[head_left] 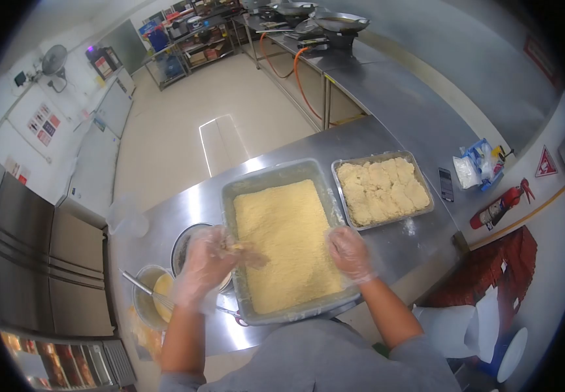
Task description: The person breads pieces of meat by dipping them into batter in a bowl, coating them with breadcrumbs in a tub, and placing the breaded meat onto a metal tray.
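Note:
A grey rectangular tub (228, 215) stands on the steel table, holding a level layer of pale yellow crumbly mix (285, 238). My left hand (209, 261), in a clear plastic glove, is over the tub's left rim. Its fingers point in above the mix and are smeared by motion; bits of yellow crumb show at them. Also gloved, my right hand (349, 253) is closed at the tub's right rim, with its fingertips partly hidden. Beside the tub at the right, a metal tray (344, 196) holds lumpy pale dough (383, 186).
Left of the tub are a bowl (140, 302) of yellow liquid with a whisk (140, 282), a dark round pan (179, 247) partly behind my left hand, and a clear plastic jug (129, 222). A phone (446, 184) and blue basket (488, 163) lie at right.

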A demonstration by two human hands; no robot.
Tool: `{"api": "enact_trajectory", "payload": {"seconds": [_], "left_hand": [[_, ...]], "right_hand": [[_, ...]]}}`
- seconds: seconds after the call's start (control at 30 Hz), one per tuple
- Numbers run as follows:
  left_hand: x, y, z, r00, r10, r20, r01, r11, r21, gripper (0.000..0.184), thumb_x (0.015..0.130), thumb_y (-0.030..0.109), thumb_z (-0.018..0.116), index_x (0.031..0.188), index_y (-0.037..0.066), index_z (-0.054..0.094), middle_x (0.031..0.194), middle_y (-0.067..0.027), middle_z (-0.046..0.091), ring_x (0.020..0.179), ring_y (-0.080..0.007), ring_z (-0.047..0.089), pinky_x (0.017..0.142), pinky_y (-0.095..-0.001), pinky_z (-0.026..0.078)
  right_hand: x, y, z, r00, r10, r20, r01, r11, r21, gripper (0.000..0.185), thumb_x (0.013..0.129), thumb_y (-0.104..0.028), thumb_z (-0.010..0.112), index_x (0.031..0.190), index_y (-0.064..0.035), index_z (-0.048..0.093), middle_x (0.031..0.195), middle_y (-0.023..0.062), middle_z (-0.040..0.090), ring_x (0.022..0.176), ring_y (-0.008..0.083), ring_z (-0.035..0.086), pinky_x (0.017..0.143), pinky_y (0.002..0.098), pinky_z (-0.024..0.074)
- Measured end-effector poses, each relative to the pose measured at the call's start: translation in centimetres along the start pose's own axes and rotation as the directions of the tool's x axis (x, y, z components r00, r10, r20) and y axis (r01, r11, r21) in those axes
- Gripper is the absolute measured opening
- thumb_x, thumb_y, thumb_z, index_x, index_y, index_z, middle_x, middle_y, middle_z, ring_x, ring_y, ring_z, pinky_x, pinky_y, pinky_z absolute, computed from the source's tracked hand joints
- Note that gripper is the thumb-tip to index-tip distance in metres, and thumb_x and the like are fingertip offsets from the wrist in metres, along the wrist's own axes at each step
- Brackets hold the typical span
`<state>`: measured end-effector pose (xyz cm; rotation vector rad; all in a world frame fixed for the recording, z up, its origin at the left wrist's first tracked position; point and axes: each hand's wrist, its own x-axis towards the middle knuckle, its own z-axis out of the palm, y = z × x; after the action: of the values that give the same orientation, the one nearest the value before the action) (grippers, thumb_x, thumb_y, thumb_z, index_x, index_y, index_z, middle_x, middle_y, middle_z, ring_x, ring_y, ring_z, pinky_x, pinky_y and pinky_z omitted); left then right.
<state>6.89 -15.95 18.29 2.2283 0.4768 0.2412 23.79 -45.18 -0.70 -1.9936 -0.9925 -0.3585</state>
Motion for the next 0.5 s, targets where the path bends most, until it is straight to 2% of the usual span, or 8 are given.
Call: {"api": "enact_trajectory", "payload": {"seconds": [0.1,0.2,0.3,0.4,0.5], "left_hand": [[4.2,-1.5,3.7,0.979,-0.085,0.185,0.027,0.954,0.297,0.022,0.089,0.018,0.081,0.098,0.001,0.069,0.095,-0.0170,0.073,0.091,-0.0284,0.071,0.083,-0.0436,0.057],[8.4,-6.3,7.2,0.955,-0.053,0.293,-0.049,0.943,0.329,0.031,0.090,0.027,0.082,0.106,0.003,0.074,0.115,-0.0227,0.078,0.110,-0.0403,0.076,0.095,-0.0459,0.059],[9.7,-11.2,8.0,0.979,0.177,0.102,-0.203,0.882,0.425,0.032,0.090,0.025,0.081,0.114,0.004,0.077,0.120,-0.0221,0.077,0.111,-0.0405,0.074,0.097,-0.0472,0.058],[7.2,-11.0,5.6,0.984,0.168,-0.056,-0.139,0.930,0.341,0.032,0.090,0.025,0.082,0.114,0.005,0.077,0.117,-0.0212,0.078,0.107,-0.0409,0.074,0.097,-0.0495,0.056],[4.0,-14.3,2.7,0.978,0.078,-0.196,-0.036,0.977,0.212,0.032,0.090,0.024,0.083,0.114,0.004,0.077,0.115,-0.0215,0.078,0.106,-0.0403,0.074,0.094,-0.0488,0.058]], "right_hand": [[-0.1,0.2,0.0,1.000,0.001,0.014,-0.001,1.000,-0.021,0.011,0.094,-0.007,0.075,0.105,-0.0089,0.072,0.104,0.0126,0.070,0.099,0.0391,0.069,0.084,0.0485,0.0580],[0.2,-0.3,-0.4,1.000,-0.011,0.010,0.012,0.999,-0.042,0.011,0.094,-0.009,0.075,0.104,-0.0091,0.072,0.102,0.0130,0.070,0.097,0.0393,0.069,0.084,0.0485,0.0581],[0.0,-0.2,-0.2,0.999,-0.015,0.029,0.016,0.999,-0.034,0.012,0.095,-0.011,0.075,0.106,-0.0090,0.072,0.103,0.0140,0.070,0.098,0.0397,0.069,0.084,0.0486,0.0582],[-0.3,0.3,0.1,0.993,-0.037,0.109,0.054,0.987,-0.151,0.017,0.095,-0.014,0.075,0.111,-0.0086,0.072,0.109,0.0141,0.072,0.101,0.0394,0.070,0.087,0.0485,0.0586],[0.2,0.5,1.1,0.990,-0.036,0.138,0.052,0.992,-0.114,0.025,0.096,-0.020,0.076,0.117,-0.0077,0.073,0.114,0.0166,0.072,0.106,0.0403,0.070,0.093,0.0486,0.0577]]}}
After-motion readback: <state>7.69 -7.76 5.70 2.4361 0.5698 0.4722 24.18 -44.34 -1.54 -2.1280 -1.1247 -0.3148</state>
